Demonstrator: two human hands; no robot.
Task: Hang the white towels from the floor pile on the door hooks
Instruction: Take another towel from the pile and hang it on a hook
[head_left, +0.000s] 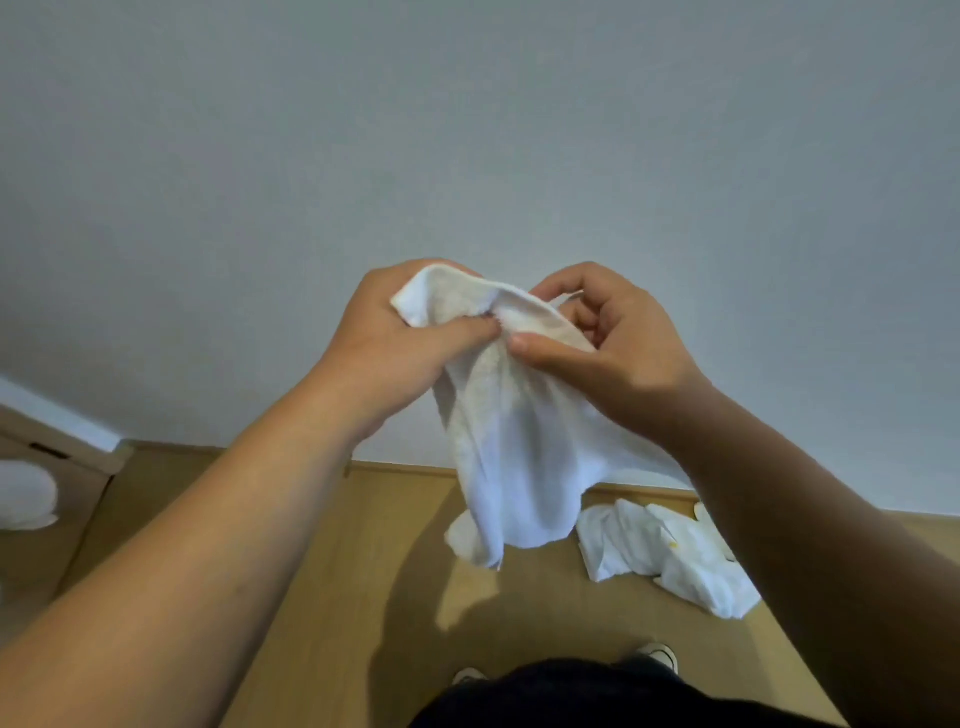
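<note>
A single head-worn, wide-angle view looks forward and down at close range. The wall (467, 130) fills the upper frame and the floor (322, 571) the lower. Both forearms enter from the bottom corners, meeting mid-frame.

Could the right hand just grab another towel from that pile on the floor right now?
Probably not: the right hand and left hand both grip a towel held high, and the pile lies low on the floor.

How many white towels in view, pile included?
At least 3: one white towel held up by both hands; a crumpled floor pile at right, count unclear, partly behind the forearm; a white cloth shape at far left, possibly a hung towel.
</note>
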